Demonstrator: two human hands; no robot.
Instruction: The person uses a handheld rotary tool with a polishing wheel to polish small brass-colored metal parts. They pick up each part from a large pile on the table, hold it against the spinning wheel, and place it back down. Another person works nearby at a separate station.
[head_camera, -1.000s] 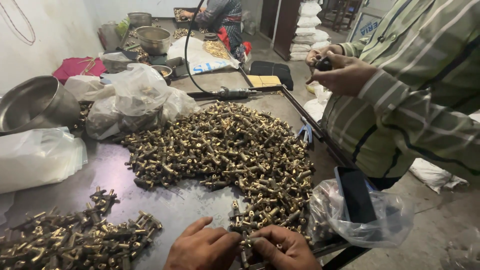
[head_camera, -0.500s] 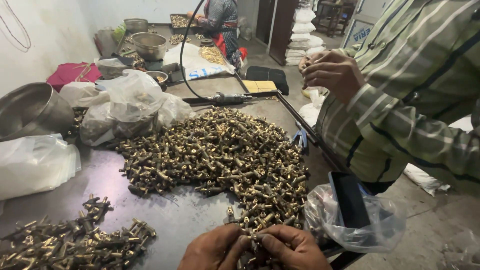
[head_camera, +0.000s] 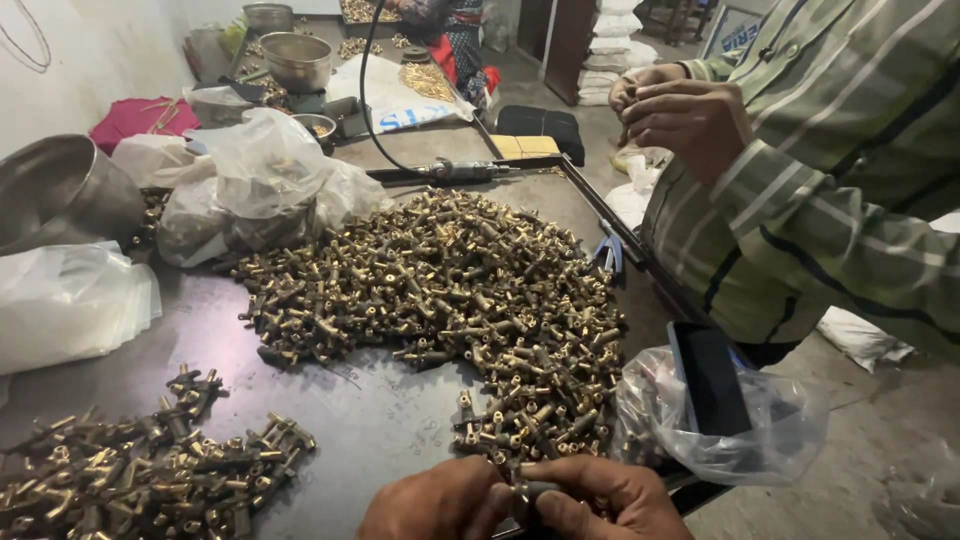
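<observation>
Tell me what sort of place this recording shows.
Probably a small workshop for sorting or assembling brass fittings: a large heap of brass fittings on a metal table, steel bowls, and plastic bags of parts.

a steel bowl (head_camera: 60, 190) lies tipped at the counter's (head_camera: 380, 430) left edge, clear plastic bags (head_camera: 265, 180) beside it. a person in a striped shirt (head_camera: 850, 170) stands at the right, near blue pliers (head_camera: 610, 250).
</observation>
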